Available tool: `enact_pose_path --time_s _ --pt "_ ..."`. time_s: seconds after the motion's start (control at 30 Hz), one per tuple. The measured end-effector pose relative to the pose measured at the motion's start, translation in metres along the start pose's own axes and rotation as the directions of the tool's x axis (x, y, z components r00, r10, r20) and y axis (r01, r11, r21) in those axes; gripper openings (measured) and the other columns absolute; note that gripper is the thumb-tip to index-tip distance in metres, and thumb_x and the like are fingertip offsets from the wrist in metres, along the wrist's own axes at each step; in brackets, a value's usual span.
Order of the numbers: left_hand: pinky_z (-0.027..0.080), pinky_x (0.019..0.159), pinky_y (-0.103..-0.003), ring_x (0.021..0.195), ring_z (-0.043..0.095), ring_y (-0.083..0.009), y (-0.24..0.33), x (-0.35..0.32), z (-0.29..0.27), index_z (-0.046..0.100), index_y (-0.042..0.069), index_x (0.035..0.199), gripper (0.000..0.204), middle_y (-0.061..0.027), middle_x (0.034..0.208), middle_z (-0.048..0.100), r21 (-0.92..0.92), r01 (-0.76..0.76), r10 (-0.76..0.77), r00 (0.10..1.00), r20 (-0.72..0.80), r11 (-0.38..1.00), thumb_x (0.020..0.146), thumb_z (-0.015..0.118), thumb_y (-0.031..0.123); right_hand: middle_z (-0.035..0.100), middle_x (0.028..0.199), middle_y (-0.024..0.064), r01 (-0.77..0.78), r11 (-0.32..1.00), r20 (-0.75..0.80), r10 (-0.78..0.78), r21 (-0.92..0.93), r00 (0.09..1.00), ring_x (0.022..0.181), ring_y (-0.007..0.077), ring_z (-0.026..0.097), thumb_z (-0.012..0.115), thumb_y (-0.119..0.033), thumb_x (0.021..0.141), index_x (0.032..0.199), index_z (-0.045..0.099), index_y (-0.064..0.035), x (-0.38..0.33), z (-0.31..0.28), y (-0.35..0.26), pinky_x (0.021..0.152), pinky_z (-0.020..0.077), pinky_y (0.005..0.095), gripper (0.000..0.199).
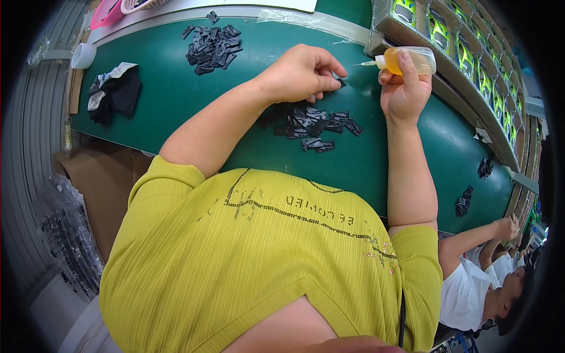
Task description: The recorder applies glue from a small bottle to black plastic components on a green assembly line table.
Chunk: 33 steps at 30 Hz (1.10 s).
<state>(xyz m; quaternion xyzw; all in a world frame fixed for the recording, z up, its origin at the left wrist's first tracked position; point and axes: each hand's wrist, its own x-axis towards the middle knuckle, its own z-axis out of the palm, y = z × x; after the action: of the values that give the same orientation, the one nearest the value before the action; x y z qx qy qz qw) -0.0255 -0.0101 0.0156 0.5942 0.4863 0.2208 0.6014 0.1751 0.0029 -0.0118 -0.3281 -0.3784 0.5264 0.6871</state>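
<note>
My left hand (301, 72) is closed in a pinch over the table, with a small black plastic piece (342, 83) between thumb and fingertips. To its right, my right hand (407, 93) grips a clear squeeze bottle (425, 61) of amber liquid, thumb on its side. The bottle lies nearly level, and its thin needle tip points left toward the black piece, a short gap apart. Just below my left hand is a loose pile of flat black pieces (318, 125). A larger heap of similar pieces (215, 48) sits farther off to the left.
Dark cloths (115, 94) and a white cup (83, 55) are at the green table's (165, 88) left end. A cardboard tray of neon-green framed items (438, 29) lines the right side. Small black heaps (464, 202) lie near a co-worker's hand (506, 227) at lower right.
</note>
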Motion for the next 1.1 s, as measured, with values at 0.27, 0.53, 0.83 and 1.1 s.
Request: enact_pose_path --time_s 0.27,0.53,0.83,1.1 --pt "0.050 0.072 -0.025 0.074 0.060 -0.0125 -0.020 0.013 -0.007 0.063 -0.003 0.093 0.016 -0.0068 0.087 0.063 -0.364 -0.068 0.077 0.997 0.009 0.929 0.078 0.066 0.003 0.062 0.081 0.0078 0.048 0.999 0.022 -0.048 0.003 0.999 0.057 0.0141 0.055 0.061 -0.012 0.085 0.090 0.059 -0.0031 -0.004 0.002 -0.004 0.046 0.0427 0.0240 0.011" --pt "0.051 0.072 -0.026 0.077 0.061 -0.0147 -0.022 0.015 -0.007 0.060 -0.003 0.096 0.023 -0.0088 0.088 0.062 -0.312 -0.108 0.122 0.992 0.023 0.944 0.074 0.064 -0.004 0.062 0.080 0.0085 0.130 0.981 0.119 -0.113 -0.147 0.986 0.062 0.0137 0.059 0.063 -0.010 0.083 0.091 0.058 -0.0003 -0.015 0.011 -0.006 0.048 0.0466 0.0229 0.013" --pt "0.052 0.064 -0.026 0.068 0.061 -0.0154 -0.015 0.013 -0.008 0.057 -0.004 0.101 0.029 -0.0101 0.082 0.062 -0.362 -0.032 0.054 0.997 0.052 0.932 0.074 0.064 0.001 0.062 0.082 0.0093 0.191 0.956 0.165 -0.156 -0.222 0.974 0.064 0.0142 0.060 0.066 -0.009 0.081 0.092 0.056 0.0007 -0.019 0.011 -0.005 0.050 0.0486 0.0226 0.017" --pt "0.052 0.062 -0.027 0.067 0.061 -0.0156 -0.011 0.012 -0.008 0.057 -0.006 0.099 0.029 -0.0112 0.081 0.063 -0.318 -0.004 0.024 0.998 0.057 0.948 0.073 0.065 0.005 0.063 0.085 0.0097 0.237 0.933 0.207 -0.185 -0.269 0.961 0.068 0.0147 0.062 0.068 -0.008 0.081 0.098 0.053 0.0005 -0.020 0.014 -0.004 0.054 0.0526 0.0240 0.024"
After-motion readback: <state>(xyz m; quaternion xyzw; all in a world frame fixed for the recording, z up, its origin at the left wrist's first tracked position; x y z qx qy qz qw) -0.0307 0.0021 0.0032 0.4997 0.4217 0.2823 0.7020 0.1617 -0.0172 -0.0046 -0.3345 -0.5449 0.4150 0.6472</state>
